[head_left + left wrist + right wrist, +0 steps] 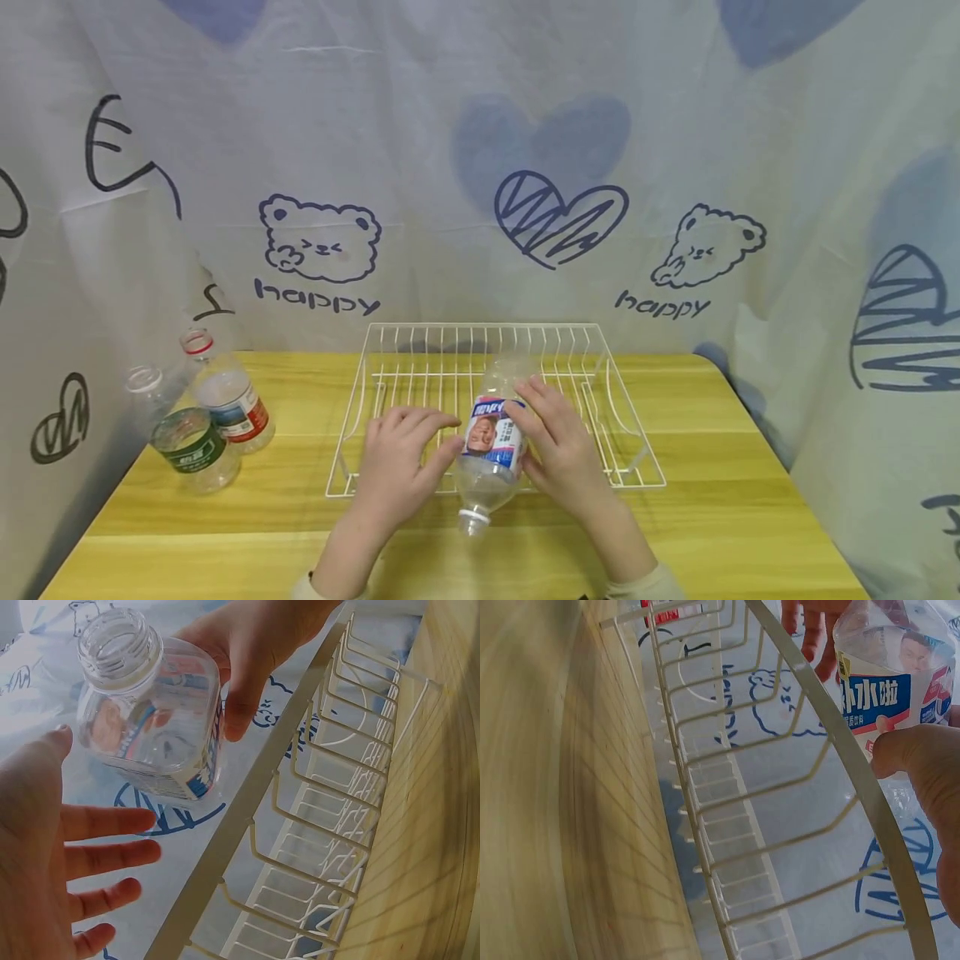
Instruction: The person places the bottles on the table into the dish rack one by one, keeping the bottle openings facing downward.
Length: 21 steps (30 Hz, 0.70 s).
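Observation:
A clear plastic bottle (pixel 491 433) with a blue, white and pink label lies tilted above the white wire rack, its open mouth towards me. My right hand (pixel 562 450) grips it from the right side, thumb and fingers around the label; the right wrist view shows the thumb pressed on the label of the bottle (pixel 877 694). To the bottle's left is my left hand (pixel 401 458), its fingers spread. In the left wrist view, this left hand (pixel 45 847) stands apart from the bottle (pixel 150 712), with nothing in it.
The white wire rack (pixel 480 324) stands on the wooden table (pixel 735 500). At the left stand two more uncapped clear bottles: one with a green label (pixel 191 442), one with a red and blue label (pixel 236 408). Printed cloth (pixel 420 167) hangs behind and at both sides.

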### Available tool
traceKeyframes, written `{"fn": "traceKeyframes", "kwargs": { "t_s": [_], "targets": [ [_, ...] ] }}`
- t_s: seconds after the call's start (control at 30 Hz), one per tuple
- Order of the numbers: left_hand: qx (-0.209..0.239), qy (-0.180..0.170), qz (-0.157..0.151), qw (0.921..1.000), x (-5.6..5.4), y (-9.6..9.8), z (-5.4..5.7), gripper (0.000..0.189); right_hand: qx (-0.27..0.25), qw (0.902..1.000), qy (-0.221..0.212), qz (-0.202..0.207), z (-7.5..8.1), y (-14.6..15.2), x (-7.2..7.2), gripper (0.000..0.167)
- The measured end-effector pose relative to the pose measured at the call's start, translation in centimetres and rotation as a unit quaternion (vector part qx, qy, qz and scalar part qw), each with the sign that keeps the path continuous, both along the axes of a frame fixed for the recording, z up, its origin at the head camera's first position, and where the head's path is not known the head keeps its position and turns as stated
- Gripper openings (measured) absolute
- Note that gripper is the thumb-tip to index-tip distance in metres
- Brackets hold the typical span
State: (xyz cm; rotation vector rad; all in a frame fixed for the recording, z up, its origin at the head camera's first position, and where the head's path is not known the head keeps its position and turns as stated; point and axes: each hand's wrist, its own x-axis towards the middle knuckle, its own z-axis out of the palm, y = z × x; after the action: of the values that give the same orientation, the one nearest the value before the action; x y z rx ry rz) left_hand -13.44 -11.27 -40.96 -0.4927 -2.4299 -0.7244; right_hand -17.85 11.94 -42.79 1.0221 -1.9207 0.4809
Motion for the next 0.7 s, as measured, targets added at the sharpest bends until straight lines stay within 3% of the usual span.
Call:
{"fn": "traceKeyframes", "kwargs": {
  "t_s": [0.27, 0.7],
  "targets": [
    [-0.011, -0.105, -0.022, 0.9941, 0.2, 0.2, 0.1, 0.04, 0.004, 0.9991, 0.04, 0.011, 0.0, -0.7, 0.2, 0.058],
    [0.022, -0.153, -0.049, 0.9868, 0.0, 0.7, -0.4, 0.04, -0.011, 0.9971, 0.07, 0.026, -0.6, -1.5, 0.0, 0.05]
  ]
}}
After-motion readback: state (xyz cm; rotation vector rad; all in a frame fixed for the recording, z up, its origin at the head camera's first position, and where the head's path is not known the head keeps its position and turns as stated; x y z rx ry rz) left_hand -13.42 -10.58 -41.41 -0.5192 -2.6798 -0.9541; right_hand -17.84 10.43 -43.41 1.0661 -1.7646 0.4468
